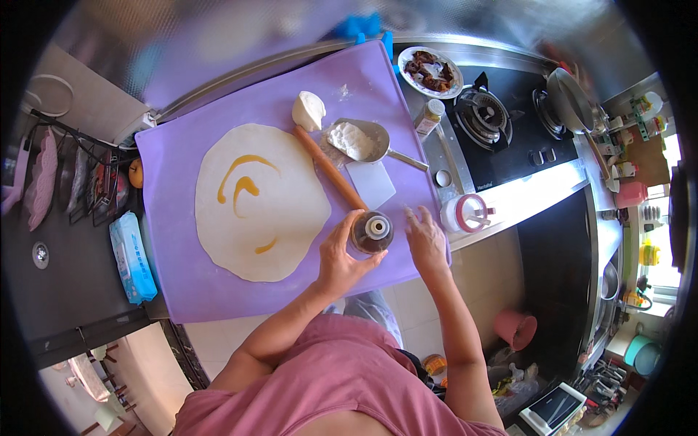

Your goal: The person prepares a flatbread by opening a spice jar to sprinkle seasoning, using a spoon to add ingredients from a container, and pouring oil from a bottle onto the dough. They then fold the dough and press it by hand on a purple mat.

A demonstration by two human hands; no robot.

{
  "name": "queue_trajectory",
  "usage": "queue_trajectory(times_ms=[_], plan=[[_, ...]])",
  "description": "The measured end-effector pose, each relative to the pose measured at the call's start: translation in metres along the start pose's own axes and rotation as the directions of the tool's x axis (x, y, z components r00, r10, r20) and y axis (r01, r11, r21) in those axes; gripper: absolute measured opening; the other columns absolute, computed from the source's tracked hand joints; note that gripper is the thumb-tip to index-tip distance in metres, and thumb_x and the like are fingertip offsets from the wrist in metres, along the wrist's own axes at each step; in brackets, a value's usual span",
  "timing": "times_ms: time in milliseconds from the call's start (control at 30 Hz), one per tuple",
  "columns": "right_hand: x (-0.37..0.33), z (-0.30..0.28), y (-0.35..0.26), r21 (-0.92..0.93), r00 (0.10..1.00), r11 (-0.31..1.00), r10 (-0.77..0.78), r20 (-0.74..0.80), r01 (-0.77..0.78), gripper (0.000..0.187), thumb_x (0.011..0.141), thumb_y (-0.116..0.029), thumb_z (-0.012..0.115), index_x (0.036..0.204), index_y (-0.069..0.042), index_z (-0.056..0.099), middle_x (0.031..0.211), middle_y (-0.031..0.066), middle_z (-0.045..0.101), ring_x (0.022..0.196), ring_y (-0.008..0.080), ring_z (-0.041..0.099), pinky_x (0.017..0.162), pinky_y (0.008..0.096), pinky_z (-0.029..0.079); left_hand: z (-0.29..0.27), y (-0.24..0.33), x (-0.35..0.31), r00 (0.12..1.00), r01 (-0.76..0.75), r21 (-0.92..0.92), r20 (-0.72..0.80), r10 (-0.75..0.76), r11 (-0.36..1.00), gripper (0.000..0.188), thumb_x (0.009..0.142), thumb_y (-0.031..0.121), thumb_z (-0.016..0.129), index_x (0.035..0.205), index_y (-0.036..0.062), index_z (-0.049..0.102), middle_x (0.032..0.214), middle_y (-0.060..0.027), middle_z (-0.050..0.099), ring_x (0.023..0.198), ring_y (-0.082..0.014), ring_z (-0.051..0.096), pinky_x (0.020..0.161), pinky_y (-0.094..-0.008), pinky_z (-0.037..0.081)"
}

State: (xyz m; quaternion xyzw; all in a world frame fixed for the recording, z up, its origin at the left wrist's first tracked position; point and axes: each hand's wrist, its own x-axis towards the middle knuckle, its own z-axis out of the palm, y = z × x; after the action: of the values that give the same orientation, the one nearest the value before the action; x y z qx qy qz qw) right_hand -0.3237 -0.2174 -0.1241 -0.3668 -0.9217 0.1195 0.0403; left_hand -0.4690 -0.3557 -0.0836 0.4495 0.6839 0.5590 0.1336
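Observation:
My left hand (342, 256) is wrapped round a dark bottle (372, 234) with a pale ring-shaped top, seen from above. To its right, my right hand (426, 243) hovers over the mat with its fingers apart and nothing in them. A large, thin, rolled-out sheet of dough (291, 196) lies left of the bottle, with curved amber streaks of liquid on it. Between the dough and a metal scoop (376, 138) of white flour lies a wooden rolling pin (327, 166). Its near end meets the bottle and left hand in this view.
A purple mat (174, 269) covers the counter. A lump of dough (308, 110) and a white scraper (372, 185) lie on it. Rightward are a red-rimmed clear jar (465, 214), a shaker bottle (430, 116), a plate of dark food (449, 92) and a gas stove (509, 156). Blue wipes (132, 258) lie left.

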Motion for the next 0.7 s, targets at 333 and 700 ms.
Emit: queue_trajectory(times_ms=[333,700], plan=[[0.023,-0.104,0.001,0.845,0.990,0.532,0.137,-0.034,-0.045,0.025,0.081,-0.003,0.071,0.106,-0.004,0.069,0.101,0.0139,0.069,0.091,0.0280,0.068,0.078,0.0345,0.055,0.033,0.010,0.021,1.000,0.028,0.167,0.010,-0.030,0.986,0.074,0.063,0.012,0.085,0.126,0.0003,0.049,0.115,-0.0188,0.062,0.107,-0.0354,0.061,0.090,-0.0407,0.051],[0.037,-0.189,0.028,0.494,0.915,0.772,-0.365,-0.174,0.401,0.018,0.081,-0.005,0.070,0.098,0.000,0.068,0.097,0.0142,0.068,0.087,0.0301,0.065,0.076,0.0372,0.053,0.069,0.032,0.063,0.987,-0.126,0.148,0.122,0.108,0.981,0.078,0.059,0.010,0.084,0.128,0.0025,0.048,0.115,-0.0176,0.060,0.105,-0.0346,0.061,0.088,-0.0411,0.051]])
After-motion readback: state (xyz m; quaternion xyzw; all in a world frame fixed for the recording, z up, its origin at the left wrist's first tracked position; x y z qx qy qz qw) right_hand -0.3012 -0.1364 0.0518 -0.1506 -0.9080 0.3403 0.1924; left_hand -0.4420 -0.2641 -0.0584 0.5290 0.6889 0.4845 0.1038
